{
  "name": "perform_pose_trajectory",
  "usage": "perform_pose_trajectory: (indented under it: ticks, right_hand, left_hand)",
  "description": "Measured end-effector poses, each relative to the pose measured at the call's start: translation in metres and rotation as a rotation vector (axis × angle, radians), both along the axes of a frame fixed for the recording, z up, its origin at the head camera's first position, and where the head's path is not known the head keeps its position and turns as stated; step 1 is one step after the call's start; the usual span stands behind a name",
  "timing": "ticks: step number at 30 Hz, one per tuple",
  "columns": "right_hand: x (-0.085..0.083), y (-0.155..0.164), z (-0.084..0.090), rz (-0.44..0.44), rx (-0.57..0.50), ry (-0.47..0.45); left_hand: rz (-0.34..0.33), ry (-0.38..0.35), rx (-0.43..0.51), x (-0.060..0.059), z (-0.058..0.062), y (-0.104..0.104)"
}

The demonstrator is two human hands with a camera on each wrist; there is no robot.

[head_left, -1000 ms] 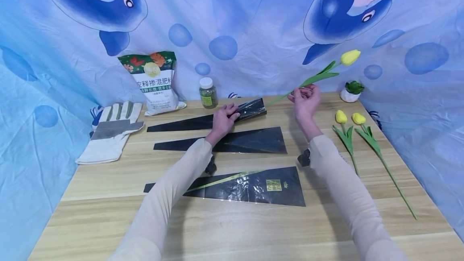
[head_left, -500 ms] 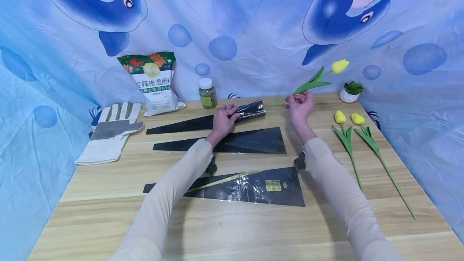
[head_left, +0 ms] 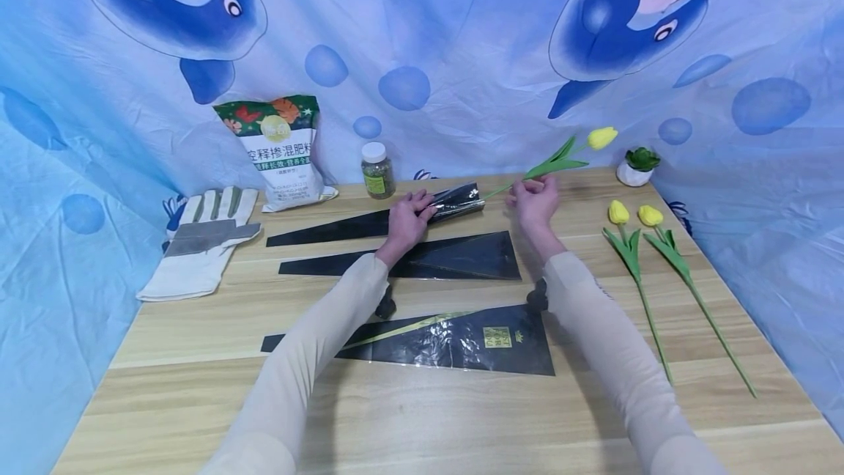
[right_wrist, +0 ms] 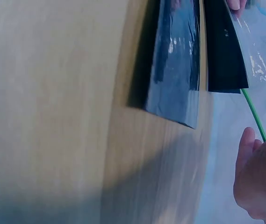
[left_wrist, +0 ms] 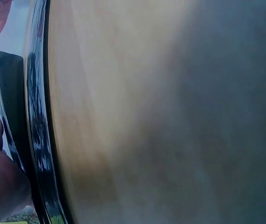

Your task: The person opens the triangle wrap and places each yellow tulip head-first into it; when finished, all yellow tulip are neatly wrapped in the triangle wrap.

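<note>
At the back of the table, my left hand [head_left: 406, 224] grips a black flower wrapping sleeve [head_left: 459, 200] near its wide end, whose mouth stands slightly raised. A yellow tulip [head_left: 557, 160] is pinched by its stem between the fingers of my right hand [head_left: 537, 205]. Its bloom points up and to the right. The lower green stem [right_wrist: 254, 112] runs into the sleeve's mouth in the right wrist view, and its end is hidden inside. My left thumb and part of that hand [left_wrist: 4, 182] show along the sleeve in the left wrist view.
Two more black sleeves, a middle one [head_left: 461, 255] and a front one [head_left: 455, 343], lie flat. Two tulips [head_left: 686, 270] lie at right, below a potted succulent [head_left: 638, 167]. Work gloves [head_left: 204, 240], a fertilizer bag [head_left: 280, 152] and a jar [head_left: 378, 171] stand or lie at back left.
My right hand has moved left and slightly down, sliding the tulip's stem farther into the sleeve; the bloom has come lower. My left hand has stayed in place on the sleeve.
</note>
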State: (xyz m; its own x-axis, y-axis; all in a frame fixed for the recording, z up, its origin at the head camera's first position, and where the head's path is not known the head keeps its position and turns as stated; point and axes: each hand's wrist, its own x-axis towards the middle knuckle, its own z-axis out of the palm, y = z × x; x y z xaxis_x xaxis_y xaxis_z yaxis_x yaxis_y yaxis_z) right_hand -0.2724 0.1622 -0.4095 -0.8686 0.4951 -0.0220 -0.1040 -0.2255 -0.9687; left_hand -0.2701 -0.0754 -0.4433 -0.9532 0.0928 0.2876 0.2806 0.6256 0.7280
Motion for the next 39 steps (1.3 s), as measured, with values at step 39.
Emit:
perform_pose_trajectory:
  ticks: [39]
  right_hand:
    - [0.001,-0.021,-0.014,0.194,-0.042,-0.269]
  left_hand:
    - [0.009,0.006,0.008,-0.001,-0.003,0.008]
